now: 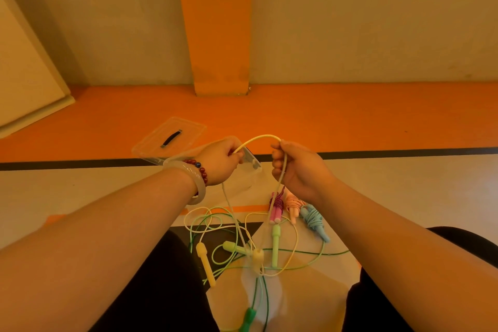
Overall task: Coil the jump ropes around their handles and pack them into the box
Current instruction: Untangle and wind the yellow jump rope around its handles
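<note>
**Yellow rope lifted between two hands, box waiting behind**

Both hands are raised over the floor, each closed on the cord of a pale yellow plastic jump rope (pixel 260 138). The left hand (pixel 221 160) pinches it in curled fingers, and the right hand (pixel 295 168) has it running down through a loose fist. Between them the cord arches in a short loop, and a strand drops from each hand toward the tangle below. I judge it is held up like this to draw the rope free of the others before winding. One cream-yellow handle (pixel 258 257) seems to dangle, blurred, while a second yellow handle (pixel 206 264) lies on the floor.

The clear plastic box (pixel 253 163) sits just behind the hands, partly hidden by them. Its clear lid with a black strap (pixel 172 137) is laid off beyond it, likely so bundles can go straight in. Whether anything lies inside cannot be told.

Three wound bundles lie on the floor near the right forearm — a pink bundle (pixel 276 211), a peach bundle (pixel 292 209) and a blue bundle (pixel 314 221). A loose light-green rope (pixel 275 245) and a dark green rope (pixel 249 315) cross the yellow cord and could snag it.

No brand, label or writing can be read anywhere.
</note>
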